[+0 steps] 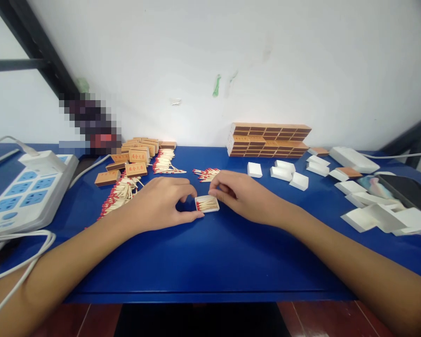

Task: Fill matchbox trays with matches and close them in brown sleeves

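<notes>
A small white matchbox tray (214, 208) lies on the blue table with several red-tipped matches (207, 204) inside, their heads toward the left. My left hand (164, 201) grips the tray's left end, thumb at the near corner and index finger at the far one. At the tray's right end, my right hand (245, 194) has its thumb and fingertips pinched together; what they hold, if anything, is hidden. Just behind the tray is a small pile of loose matches (205, 175), partly covered by my right hand.
Larger match heaps (117, 196) and printed matchboxes (136, 169) lie at left, beside a power strip (31, 192). Stacked matchboxes (268, 140) stand against the wall. White empty trays (375, 217), a white adapter (354, 159) and a phone (410, 189) are at right.
</notes>
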